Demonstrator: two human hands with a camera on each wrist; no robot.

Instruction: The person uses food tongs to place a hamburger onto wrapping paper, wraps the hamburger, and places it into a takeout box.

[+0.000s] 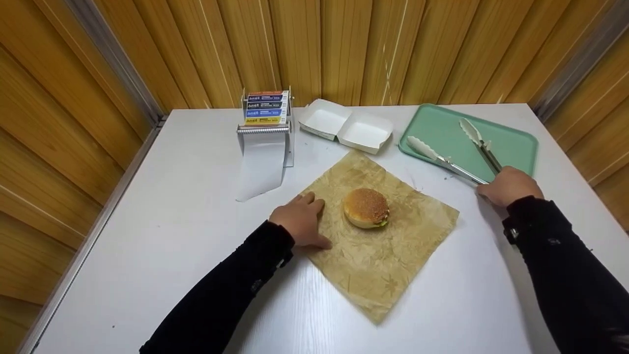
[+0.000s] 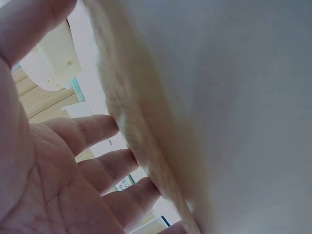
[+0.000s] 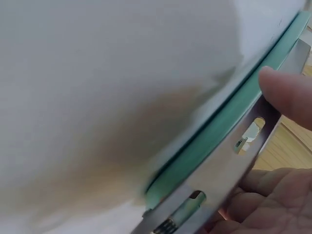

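Note:
A hamburger (image 1: 366,208) with a seeded bun and a bit of green at its edge sits on a brown wrapping paper (image 1: 383,263) laid cornerwise. My left hand (image 1: 300,220) rests at the paper's left edge, its fingers spread and fingertips on the paper (image 2: 131,112). To the right, my right hand (image 1: 513,188) holds the handle end of metal tongs (image 1: 464,172) with pale scalloped tips. Those tongs lie over a green tray (image 1: 516,142), their arms spread apart. In the right wrist view, the thumb is against the tongs' metal handle (image 3: 219,170), with the other fingers behind it.
Behind the paper stands an open white box (image 1: 361,130) with two halves. Left of it is a metal dispenser (image 1: 265,128) with colourful labelled strips and a white sheet (image 1: 263,164) hanging from its front. Wood-patterned panels (image 1: 344,49) enclose the white table (image 1: 186,196).

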